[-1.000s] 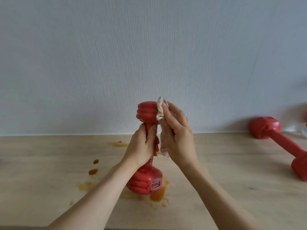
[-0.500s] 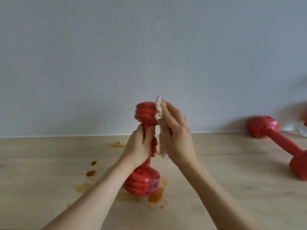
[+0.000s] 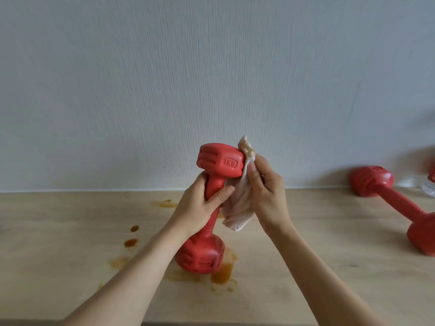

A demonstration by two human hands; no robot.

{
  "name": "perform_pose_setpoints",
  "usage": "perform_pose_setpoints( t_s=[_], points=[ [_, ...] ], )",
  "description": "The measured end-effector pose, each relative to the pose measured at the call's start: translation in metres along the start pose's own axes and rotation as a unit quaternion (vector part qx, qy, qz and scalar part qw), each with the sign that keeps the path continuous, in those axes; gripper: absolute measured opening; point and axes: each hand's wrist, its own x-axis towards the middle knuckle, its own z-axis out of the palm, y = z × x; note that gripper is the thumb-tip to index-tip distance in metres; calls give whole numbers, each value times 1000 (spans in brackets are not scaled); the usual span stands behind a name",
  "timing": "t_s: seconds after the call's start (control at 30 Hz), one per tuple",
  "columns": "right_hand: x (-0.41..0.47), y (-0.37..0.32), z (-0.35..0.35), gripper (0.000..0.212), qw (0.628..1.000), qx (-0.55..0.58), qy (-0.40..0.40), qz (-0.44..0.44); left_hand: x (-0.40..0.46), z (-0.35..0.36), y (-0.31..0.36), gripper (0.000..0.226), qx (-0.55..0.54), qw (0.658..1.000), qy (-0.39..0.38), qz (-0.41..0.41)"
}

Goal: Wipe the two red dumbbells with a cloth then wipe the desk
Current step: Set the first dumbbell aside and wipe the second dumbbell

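Left hand (image 3: 200,205) grips the handle of an upright red 1KG dumbbell (image 3: 217,165); right hand (image 3: 266,191) presses a pinched cloth (image 3: 237,208) against its top.

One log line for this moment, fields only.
left hand: grips dumbbell | right hand: presses cloth on top head | desk: stains unwiped

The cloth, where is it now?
In the head view, centre: the right hand presses the cloth against the upper end of the dumbbell.
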Motion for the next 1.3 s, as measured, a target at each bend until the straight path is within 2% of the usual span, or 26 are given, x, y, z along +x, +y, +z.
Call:
perform_pose_setpoints(
  t_s=[0.03, 0.1, 0.17, 0.23, 0.3, 0.4, 0.47, 0.57, 0.7, 0.77, 0.87, 0.93, 1.03, 1.13, 1.2, 1.23, 1.3],
  points=[
    [0, -2, 2, 30, 1000, -21, 7, -8, 0, -1, 1, 50, -1, 1000, 15, -15],
    [-4, -2, 9, 32, 996, -84, 12, -37, -4, -2, 5, 38, -21, 999, 30, -34],
    [-8, -2, 20, 36, 976, -190, 20, -104, -8, 1, 8, 18, -32, 998, 35, -40],
    [-5, -4, 24, 39, 951, -268, 22, -153, -12, 5, 8, 8, -23, 998, 46, -38],
    [1, -5, 22, 35, 963, -230, 12, -137, -11, 6, 7, 7, -20, 998, 55, -31],
    [6, 0, 10, 24, 999, -47, 1, 8, -8, 2, 4, 7, 4, 999, 48, -12],
    [4, 3, 8, 24, 999, -25, 16, 40, -7, 2, 2, 6, 32, 999, 41, 0],
    [-1, -4, 19, 31, 995, -86, 23, -45, -5, 4, 4, 11, 10, 999, 40, -16],
    [-1, -4, 22, 37, 951, -245, 24, -189, -3, 6, 7, 9, -6, 999, 35, -25],
    [-1, -1, 17, 35, 960, -222, 20, -170, -4, 6, 7, 8, -5, 1000, 26, -14],
    [1, -3, 5, 29, 996, -77, -1, -41, -2, 5, 5, 7, 27, 999, 17, 1],
    [2, -4, -1, 29, 999, -47, 3, -4, -2, 4, 5, 9, 38, 999, 8, 8],
    [1, -13, 2, 29, 990, -123, 14, -65, -2, 6, 8, 8, 4, 1000, -9, -3],
    [9, -25, 3, 32, 926, -327, 8, -187, 1, 8, 9, 11, 26, 1000, -16, 0],
    [15, -26, -1, 34, 903, -374, -1, -212, 2, 9, 9, 10, 33, 999, -22, 6],
    [15, -25, -4, 33, 906, -366, -2, -213, 2, 9, 9, 9, 30, 999, -26, 7],
    [14, -16, -14, 29, 943, -281, -5, -179, 2, 9, 9, 6, 13, 999, -37, 3]
  ],
)
